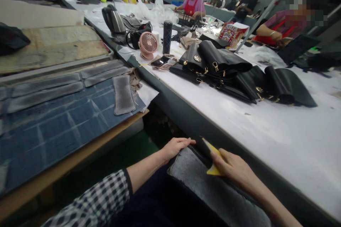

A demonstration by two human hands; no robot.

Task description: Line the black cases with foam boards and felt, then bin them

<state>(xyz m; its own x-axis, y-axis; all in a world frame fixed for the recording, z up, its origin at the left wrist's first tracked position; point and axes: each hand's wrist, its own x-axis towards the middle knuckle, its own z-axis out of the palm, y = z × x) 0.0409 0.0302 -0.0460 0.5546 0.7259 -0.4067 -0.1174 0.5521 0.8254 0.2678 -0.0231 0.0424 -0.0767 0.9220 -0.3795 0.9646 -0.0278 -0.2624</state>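
A grey felt-lined black piece (202,181) lies across my lap below the table's edge. My left hand (174,147) rests on its far end, fingers stretched out and laid flat on it. My right hand (234,168) is closed round a small yellow scraper (214,159), its tip pressed against the black edge of the piece. A checked sleeve (98,198) covers my left upper arm.
A long white table (239,127) runs on the right, bearing black leather bags (213,65), a pink fan (147,44), a kettle (114,19) and a dark flask (167,36). A blue cutting mat (61,120) with grey strips lies left. Other people work at the far end.
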